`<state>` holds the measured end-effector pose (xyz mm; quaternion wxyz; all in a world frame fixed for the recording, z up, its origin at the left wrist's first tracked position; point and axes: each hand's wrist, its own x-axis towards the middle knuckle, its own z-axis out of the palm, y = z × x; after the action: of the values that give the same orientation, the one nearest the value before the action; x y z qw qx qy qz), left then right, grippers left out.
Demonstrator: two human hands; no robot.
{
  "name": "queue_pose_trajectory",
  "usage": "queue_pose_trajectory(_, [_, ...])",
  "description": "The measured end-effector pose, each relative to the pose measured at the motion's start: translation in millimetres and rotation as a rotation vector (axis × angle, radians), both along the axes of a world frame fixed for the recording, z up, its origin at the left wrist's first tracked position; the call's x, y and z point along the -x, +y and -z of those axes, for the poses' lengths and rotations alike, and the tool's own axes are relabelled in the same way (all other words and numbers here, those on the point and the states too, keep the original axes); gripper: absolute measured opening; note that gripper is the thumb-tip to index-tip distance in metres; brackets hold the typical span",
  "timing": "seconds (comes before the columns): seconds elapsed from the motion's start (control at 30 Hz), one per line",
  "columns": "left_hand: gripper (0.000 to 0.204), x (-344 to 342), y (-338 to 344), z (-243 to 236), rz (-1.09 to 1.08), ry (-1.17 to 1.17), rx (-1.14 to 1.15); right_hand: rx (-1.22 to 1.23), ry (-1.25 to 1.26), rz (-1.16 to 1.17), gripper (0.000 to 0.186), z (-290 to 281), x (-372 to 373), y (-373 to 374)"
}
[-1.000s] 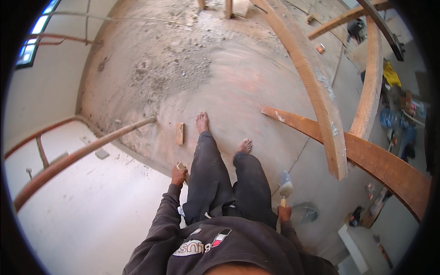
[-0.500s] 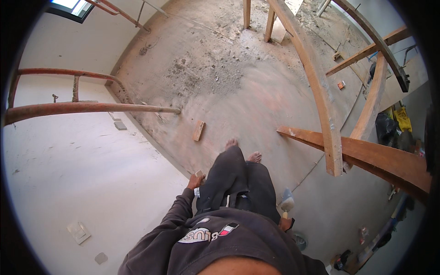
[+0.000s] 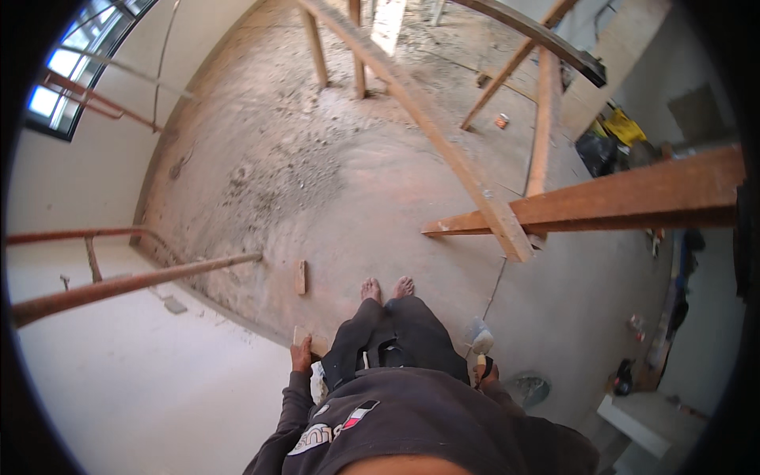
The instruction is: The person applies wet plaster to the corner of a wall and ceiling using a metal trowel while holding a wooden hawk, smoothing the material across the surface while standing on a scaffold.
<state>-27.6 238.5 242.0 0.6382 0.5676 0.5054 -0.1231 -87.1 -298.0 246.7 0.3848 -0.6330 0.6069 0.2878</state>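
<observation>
At my left side, my left hand (image 3: 302,356) is closed on a flat, pale rectangular piece (image 3: 319,345) that looks like wood; part of it is hidden by my hand and trousers. My right hand (image 3: 486,372), low at my right side, grips the handle of a trowel (image 3: 482,340). Its blade points forward and carries a pale grey lump. Just right of that hand, a bucket (image 3: 529,388) with grey stuff in it stands on the floor.
A small wooden block (image 3: 301,277) lies ahead of my bare feet. Reddish metal scaffolding (image 3: 134,289) juts out on the left by the white wall (image 3: 158,372). Wooden beams (image 3: 617,194) cross at the right. Rubble (image 3: 277,178) covers the floor ahead; bags (image 3: 598,150) lie far right.
My view has swung right, and my feet now stand side by side. The pale piece in my left hand shows more fully. Both hands keep hold of their things.
</observation>
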Motion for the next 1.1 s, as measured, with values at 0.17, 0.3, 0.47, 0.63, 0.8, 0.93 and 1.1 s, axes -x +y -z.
queue_pose_trajectory(0.17, [0.057, -58, 7, -43, 0.048, -0.253, -0.052, 0.016, -0.061, 0.246, 0.008, -59, -28, 38])
queue_pose_trajectory(0.3, [0.066, -130, 0, -97, 0.125, -0.327, 0.208, 0.070, -0.224, 0.432, 0.008, -58, -18, 42])
queue_pose_trajectory(0.47, [0.074, -182, -33, -152, 0.152, -0.406, 0.126, 0.060, -0.204, 0.597, 0.011, -28, -15, 21])
queue_pose_trajectory(0.63, [0.076, -220, -78, -193, 0.108, -0.518, 0.180, 0.119, -0.318, 0.480, 0.013, -10, -38, -11])
queue_pose_trajectory(0.8, [0.074, -283, -160, -240, 0.058, -0.755, 0.466, 0.085, -0.339, 0.250, 0.013, 61, -30, -97])
queue_pose_trajectory(0.93, [0.060, -324, -212, -276, 0.049, -0.935, 0.550, 0.041, -0.363, -0.006, 0.013, 24, -101, -91])
queue_pose_trajectory(1.1, [0.058, -369, -305, -286, 0.192, -1.069, 0.582, 0.021, -0.425, -0.237, 0.014, -8, -219, -85])
